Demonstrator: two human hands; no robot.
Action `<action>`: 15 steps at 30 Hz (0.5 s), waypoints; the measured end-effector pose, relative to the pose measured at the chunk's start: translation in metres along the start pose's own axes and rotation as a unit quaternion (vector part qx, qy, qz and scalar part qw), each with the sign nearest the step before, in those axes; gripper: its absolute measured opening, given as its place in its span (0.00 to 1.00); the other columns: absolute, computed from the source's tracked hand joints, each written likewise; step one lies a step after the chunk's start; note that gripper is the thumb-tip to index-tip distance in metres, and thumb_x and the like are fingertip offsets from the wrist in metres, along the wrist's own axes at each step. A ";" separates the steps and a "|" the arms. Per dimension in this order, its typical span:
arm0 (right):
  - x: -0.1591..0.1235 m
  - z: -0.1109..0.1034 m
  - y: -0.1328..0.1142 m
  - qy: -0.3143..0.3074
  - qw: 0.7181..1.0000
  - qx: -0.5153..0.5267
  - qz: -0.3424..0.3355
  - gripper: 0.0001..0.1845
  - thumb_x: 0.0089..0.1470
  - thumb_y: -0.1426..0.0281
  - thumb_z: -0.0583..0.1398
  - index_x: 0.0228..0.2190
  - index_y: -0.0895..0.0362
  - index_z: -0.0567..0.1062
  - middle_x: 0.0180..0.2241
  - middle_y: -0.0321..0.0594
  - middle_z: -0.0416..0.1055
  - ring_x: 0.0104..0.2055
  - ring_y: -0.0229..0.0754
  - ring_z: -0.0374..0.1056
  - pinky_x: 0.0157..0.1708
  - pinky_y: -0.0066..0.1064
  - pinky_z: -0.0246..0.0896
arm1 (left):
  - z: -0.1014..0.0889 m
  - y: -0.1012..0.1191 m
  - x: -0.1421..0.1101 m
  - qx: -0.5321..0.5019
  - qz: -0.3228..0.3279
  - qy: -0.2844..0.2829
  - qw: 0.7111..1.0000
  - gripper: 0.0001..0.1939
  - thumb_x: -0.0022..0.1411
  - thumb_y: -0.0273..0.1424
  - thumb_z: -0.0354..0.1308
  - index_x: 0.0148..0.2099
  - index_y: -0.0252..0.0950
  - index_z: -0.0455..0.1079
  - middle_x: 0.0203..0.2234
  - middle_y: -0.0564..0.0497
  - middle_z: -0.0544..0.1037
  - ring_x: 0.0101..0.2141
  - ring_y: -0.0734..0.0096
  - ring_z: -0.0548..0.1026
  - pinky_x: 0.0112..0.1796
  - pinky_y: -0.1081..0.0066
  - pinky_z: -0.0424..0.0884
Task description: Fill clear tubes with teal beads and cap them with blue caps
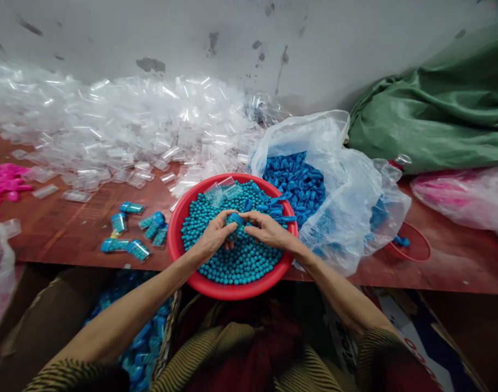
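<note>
Above a red basin [177,261] of turquoise beads [240,267], both hands meet at a small clear tube with a blue cap [235,219]. My left hand [214,234] is closed around the tube, hiding most of it. The fingertips of my right hand [267,228] press together at the cap from the other side. Loose blue caps with spoon-like tabs [275,209] lie on the beads at the basin's right. Clear empty tubes [224,190] rest on the beads at the back.
Several filled capped tubes [138,250] lie left of the basin. A heap of clear tubes [151,120] lines the wall. Right stand a plastic bag [342,185] of blue caps [293,179] and a red basket [416,245]. Pink pieces [6,182] lie far left; a box of filled tubes [140,354] sits below.
</note>
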State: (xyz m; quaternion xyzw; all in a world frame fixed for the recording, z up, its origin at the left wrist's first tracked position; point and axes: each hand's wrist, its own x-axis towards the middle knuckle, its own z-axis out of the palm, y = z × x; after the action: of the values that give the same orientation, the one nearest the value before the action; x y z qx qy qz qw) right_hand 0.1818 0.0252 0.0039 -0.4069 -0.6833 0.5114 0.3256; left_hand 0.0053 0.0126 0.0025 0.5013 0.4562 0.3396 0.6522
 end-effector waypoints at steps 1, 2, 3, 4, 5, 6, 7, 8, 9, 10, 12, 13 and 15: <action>0.000 -0.002 0.000 -0.012 0.999 0.043 0.026 0.16 0.48 0.70 0.58 0.41 0.57 0.72 0.33 0.37 0.68 0.32 0.37 0.67 0.29 0.31 0.67 | -0.002 0.000 -0.001 0.000 -0.006 -0.015 1.000 0.24 0.55 0.40 0.57 0.51 0.38 0.57 0.19 0.60 0.68 0.13 0.80 0.66 0.14 0.80 0.59; 0.000 -0.003 0.001 -0.011 0.995 0.084 0.049 0.17 0.47 0.69 0.58 0.41 0.57 0.71 0.33 0.37 0.67 0.30 0.37 0.67 0.26 0.30 0.67 | -0.003 0.000 -0.001 0.003 -0.009 -0.026 1.000 0.24 0.55 0.41 0.57 0.51 0.38 0.57 0.20 0.59 0.68 0.13 0.80 0.67 0.14 0.79 0.60; 0.000 -0.003 0.001 0.000 0.991 0.119 0.064 0.18 0.46 0.68 0.60 0.42 0.57 0.70 0.33 0.37 0.66 0.29 0.36 0.67 0.24 0.29 0.67 | -0.004 0.001 -0.002 0.009 -0.009 -0.032 0.999 0.24 0.55 0.41 0.57 0.51 0.38 0.56 0.20 0.59 0.68 0.13 0.81 0.66 0.13 0.80 0.59; 0.000 -0.003 0.001 0.020 0.986 0.145 0.073 0.21 0.44 0.68 0.61 0.42 0.57 0.69 0.34 0.36 0.65 0.29 0.35 0.67 0.23 0.28 0.68 | -0.004 0.002 -0.003 0.017 -0.006 -0.034 0.999 0.24 0.55 0.41 0.57 0.51 0.38 0.56 0.20 0.60 0.67 0.12 0.81 0.65 0.13 0.80 0.58; 0.000 -0.003 0.001 0.043 0.983 0.161 0.078 0.24 0.41 0.68 0.63 0.43 0.56 0.67 0.35 0.36 0.64 0.29 0.34 0.67 0.22 0.28 0.68 | -0.004 0.002 -0.003 0.025 -0.004 -0.035 0.999 0.23 0.55 0.40 0.57 0.51 0.38 0.57 0.19 0.60 0.67 0.12 0.82 0.65 0.12 0.81 0.57; 0.000 -0.002 0.000 0.064 0.980 0.168 0.080 0.27 0.39 0.69 0.64 0.44 0.56 0.66 0.36 0.35 0.63 0.29 0.34 0.67 0.21 0.27 0.69 | -0.004 0.003 -0.004 0.031 -0.001 -0.037 0.999 0.23 0.55 0.40 0.57 0.50 0.38 0.57 0.19 0.60 0.67 0.12 0.82 0.64 0.12 0.82 0.56; 0.000 -0.001 -0.001 0.084 0.979 0.170 0.080 0.29 0.38 0.69 0.65 0.44 0.55 0.65 0.37 0.35 0.63 0.28 0.33 0.67 0.20 0.26 0.69 | -0.004 0.004 -0.004 0.032 -0.001 -0.041 0.999 0.22 0.55 0.40 0.57 0.50 0.38 0.58 0.19 0.60 0.67 0.12 0.83 0.64 0.12 0.82 0.57; 0.000 -0.002 -0.002 0.097 0.977 0.170 0.081 0.30 0.37 0.69 0.66 0.44 0.55 0.64 0.37 0.35 0.63 0.28 0.33 0.67 0.19 0.25 0.69 | -0.004 0.004 -0.005 0.026 -0.004 -0.048 0.999 0.22 0.55 0.40 0.57 0.49 0.39 0.58 0.19 0.60 0.67 0.12 0.82 0.65 0.13 0.82 0.57; -0.001 -0.003 -0.004 0.098 0.977 0.172 0.083 0.31 0.36 0.70 0.66 0.44 0.55 0.63 0.37 0.35 0.63 0.29 0.33 0.67 0.18 0.25 0.69 | -0.005 0.005 -0.005 0.015 -0.011 -0.057 0.998 0.22 0.55 0.40 0.57 0.49 0.39 0.57 0.19 0.59 0.68 0.13 0.82 0.65 0.13 0.82 0.57; -0.002 -0.004 -0.007 0.083 0.977 0.175 0.089 0.30 0.36 0.70 0.66 0.43 0.55 0.63 0.37 0.35 0.64 0.29 0.33 0.67 0.18 0.25 0.69 | -0.006 0.005 -0.006 -0.001 -0.022 -0.067 0.997 0.22 0.55 0.40 0.57 0.49 0.39 0.57 0.19 0.59 0.69 0.13 0.80 0.66 0.13 0.82 0.57; -0.003 -0.010 -0.012 0.023 0.978 0.180 0.107 0.25 0.38 0.70 0.65 0.40 0.57 0.64 0.34 0.35 0.67 0.27 0.34 0.68 0.17 0.25 0.69 | -0.008 0.005 -0.007 -0.036 -0.046 -0.090 0.994 0.23 0.55 0.41 0.57 0.50 0.39 0.56 0.19 0.58 0.70 0.14 0.78 0.68 0.13 0.81 0.58; -0.004 -0.013 -0.014 -0.006 0.977 0.179 0.115 0.23 0.38 0.70 0.65 0.39 0.58 0.65 0.32 0.35 0.68 0.26 0.34 0.67 0.16 0.25 0.68 | -0.009 0.005 -0.007 -0.046 -0.054 -0.100 0.992 0.24 0.55 0.41 0.57 0.50 0.39 0.55 0.19 0.57 0.70 0.15 0.77 0.69 0.13 0.81 0.58; -0.005 -0.019 -0.016 -0.027 0.979 0.165 0.118 0.20 0.39 0.70 0.64 0.37 0.58 0.66 0.30 0.34 0.68 0.23 0.32 0.66 0.14 0.25 0.66 | -0.010 0.004 -0.009 -0.039 -0.055 -0.112 0.991 0.25 0.54 0.42 0.58 0.50 0.39 0.56 0.19 0.58 0.70 0.15 0.77 0.68 0.14 0.80 0.58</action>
State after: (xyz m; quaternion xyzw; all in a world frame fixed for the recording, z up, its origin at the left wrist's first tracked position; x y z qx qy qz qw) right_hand 0.1967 0.0270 0.0237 -0.4112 -0.5451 0.6627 0.3075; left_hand -0.0075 0.0092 0.0082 0.4847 0.3938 0.2621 0.7357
